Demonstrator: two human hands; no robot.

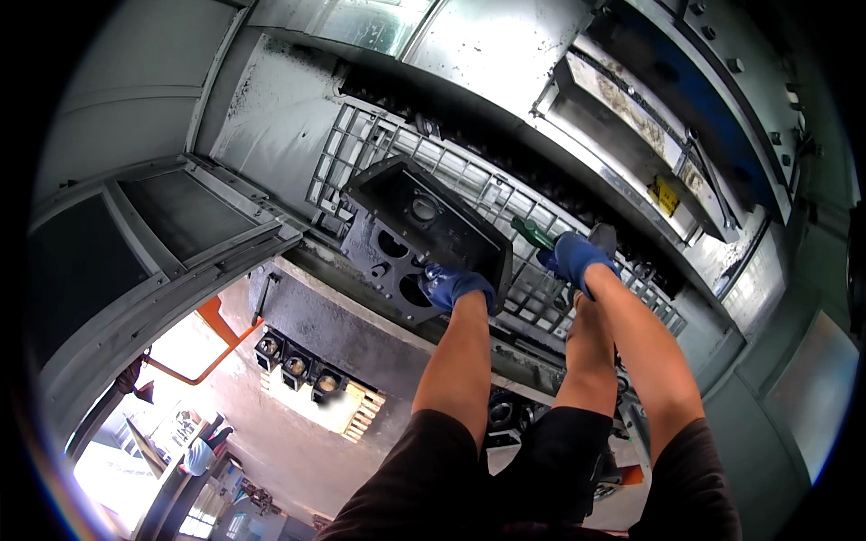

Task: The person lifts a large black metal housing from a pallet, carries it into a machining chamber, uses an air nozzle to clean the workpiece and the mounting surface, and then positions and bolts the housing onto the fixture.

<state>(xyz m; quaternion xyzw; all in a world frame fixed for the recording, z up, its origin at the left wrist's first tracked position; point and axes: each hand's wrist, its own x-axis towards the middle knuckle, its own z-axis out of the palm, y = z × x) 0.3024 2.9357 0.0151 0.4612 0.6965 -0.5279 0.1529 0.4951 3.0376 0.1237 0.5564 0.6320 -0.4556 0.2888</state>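
Note:
A dark metal casting (456, 236), box-shaped with a hollow inside and a flange with round holes, rests tilted on a metal grating. My left hand (454, 288), in a blue glove, is closed on its near edge, the fingers by one of the holes. My right hand (575, 261), also gloved in blue, is closed round a slim green tool (532, 233), which points toward the casting. Its kind is not clear, and my fingers hide its rear part. One of my legs reaches onto the grating, with a dark shoe (603, 238) beside my right hand.
The grating (361, 135) lies inside a grey machine enclosure, along a dark trough. A heavy machine fixture (631, 117) stands at the upper right, and a framed door (185, 216) at the left. Below the sill, several black castings (296, 366) sit on a wooden pallet (361, 413).

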